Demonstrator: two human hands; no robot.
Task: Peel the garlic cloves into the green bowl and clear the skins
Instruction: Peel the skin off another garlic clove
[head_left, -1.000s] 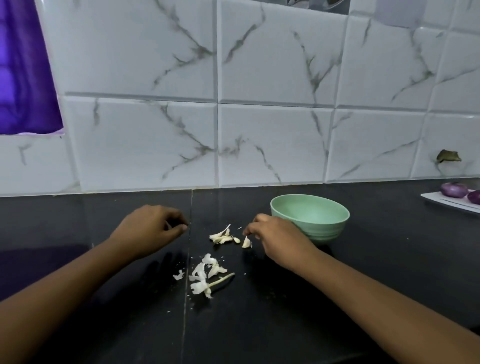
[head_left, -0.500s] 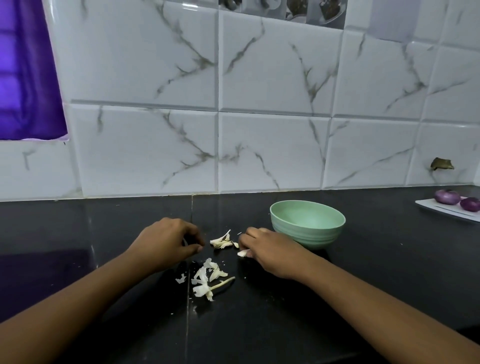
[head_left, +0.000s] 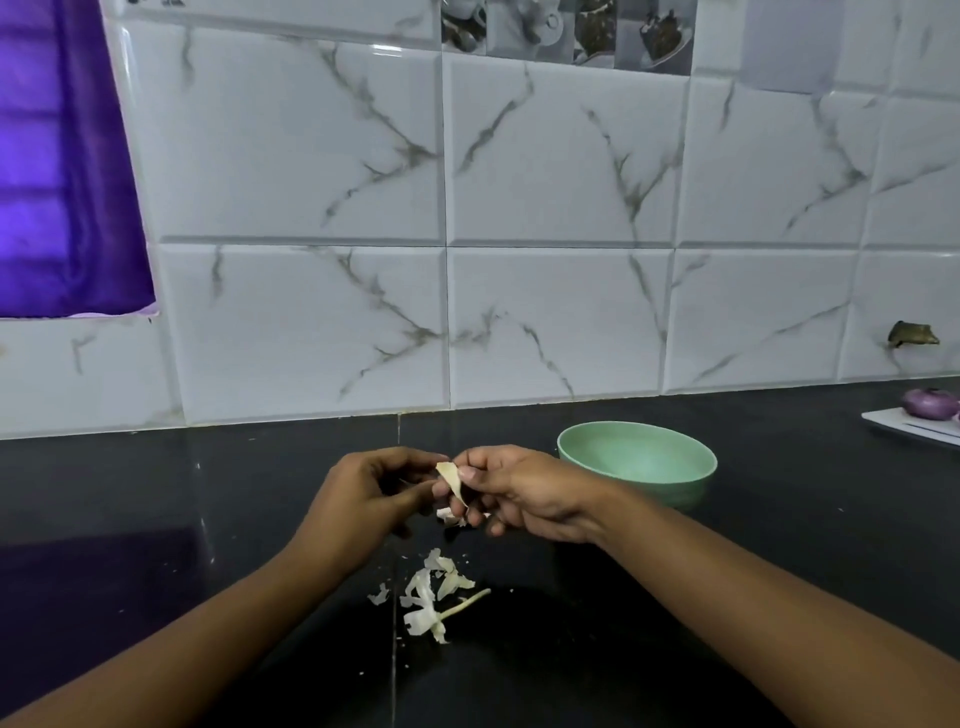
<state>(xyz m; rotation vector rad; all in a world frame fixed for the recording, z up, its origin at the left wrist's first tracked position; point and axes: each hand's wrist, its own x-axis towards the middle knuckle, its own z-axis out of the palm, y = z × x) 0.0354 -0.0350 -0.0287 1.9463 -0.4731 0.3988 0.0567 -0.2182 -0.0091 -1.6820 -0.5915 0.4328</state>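
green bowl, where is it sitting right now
In the head view the round pale green bowl sits on the black countertop, right of centre, just beyond the right hand and short of the white marbled wall tiles.

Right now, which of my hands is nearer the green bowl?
Right. The right hand is just left of the green bowl, close to its rim, pinching a garlic clove. The left hand is farther left, on the clove's other side.
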